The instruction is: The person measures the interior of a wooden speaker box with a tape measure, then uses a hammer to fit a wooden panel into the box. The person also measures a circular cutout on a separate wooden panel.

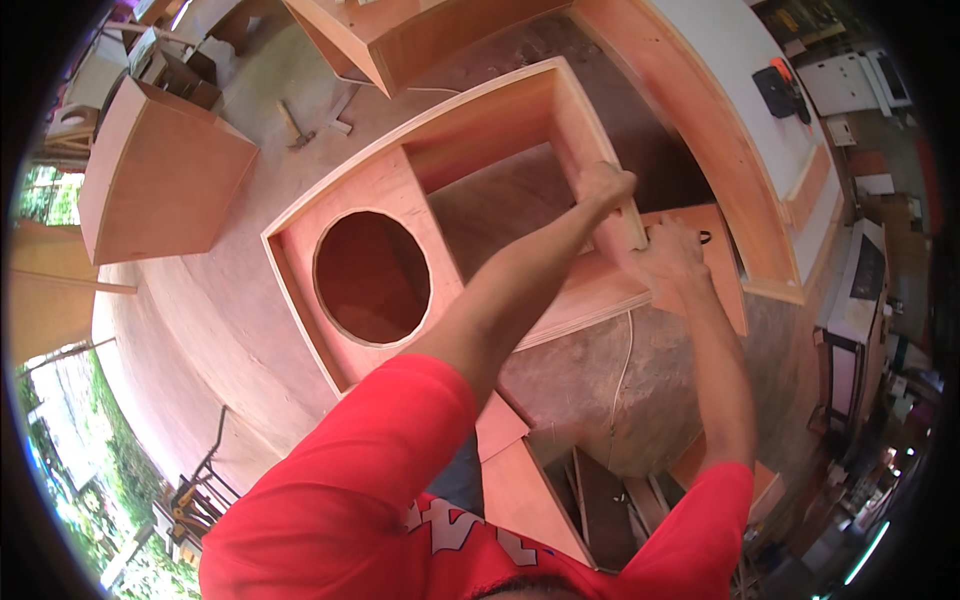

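A plywood speaker box (590,115) lies on the floor in front of me, its open side up. One end has a panel (392,195) with a large round hole; the other end is an open bay. My left hand (605,188) is closed over the top edge of the box's right end wall. Close by, my right hand (672,250) has its fingers bent around the near corner of that same wall. Whether a small item is under either palm is hidden. A flat plywood board (722,280) with a small black loop lies under and beside my right hand.
A hammer (294,126) lies on the floor beyond the box. Other plywood boxes stand at the left (165,175) and the far side (400,40). A long white-topped cabinet (735,60) runs along the right, with a black-and-orange tool (780,92) on it. Plywood offcuts (530,490) lie near my legs.
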Demonstrator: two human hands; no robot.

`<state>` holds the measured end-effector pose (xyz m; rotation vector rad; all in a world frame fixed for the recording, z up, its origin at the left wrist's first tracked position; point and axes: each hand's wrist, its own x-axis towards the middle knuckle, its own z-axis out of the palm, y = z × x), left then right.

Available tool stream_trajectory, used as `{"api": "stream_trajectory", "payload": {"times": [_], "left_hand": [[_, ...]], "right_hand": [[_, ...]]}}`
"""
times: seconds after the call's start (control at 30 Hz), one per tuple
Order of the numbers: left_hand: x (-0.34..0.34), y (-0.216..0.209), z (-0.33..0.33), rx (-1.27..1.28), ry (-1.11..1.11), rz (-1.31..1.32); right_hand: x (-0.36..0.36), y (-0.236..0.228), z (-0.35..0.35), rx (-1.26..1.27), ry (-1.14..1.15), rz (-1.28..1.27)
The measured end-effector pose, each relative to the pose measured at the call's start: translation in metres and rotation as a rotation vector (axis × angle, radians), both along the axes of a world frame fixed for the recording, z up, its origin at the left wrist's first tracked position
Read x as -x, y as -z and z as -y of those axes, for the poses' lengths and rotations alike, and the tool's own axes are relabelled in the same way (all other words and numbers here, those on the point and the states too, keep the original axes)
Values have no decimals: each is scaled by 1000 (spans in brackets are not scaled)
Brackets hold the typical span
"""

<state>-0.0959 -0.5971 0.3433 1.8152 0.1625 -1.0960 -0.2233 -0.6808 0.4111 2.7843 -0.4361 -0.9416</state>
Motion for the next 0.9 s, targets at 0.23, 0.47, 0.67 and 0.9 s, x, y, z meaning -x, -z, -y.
{"api": "stream_trajectory", "payload": {"times": [0.23,0.47,0.67,0.9], "left_hand": [[-7,69,93,14,29,87],[-16,143,155,-19,135,141],[-12,155,165,-100,190,181],[92,111,-58,420,435,306]], "right_hand": [[-2,91,102,-37,-18,63],[7,168,168,-51,-54,165],[19,198,194,-211,64,254],[10,178,167,54,73,141]]}}
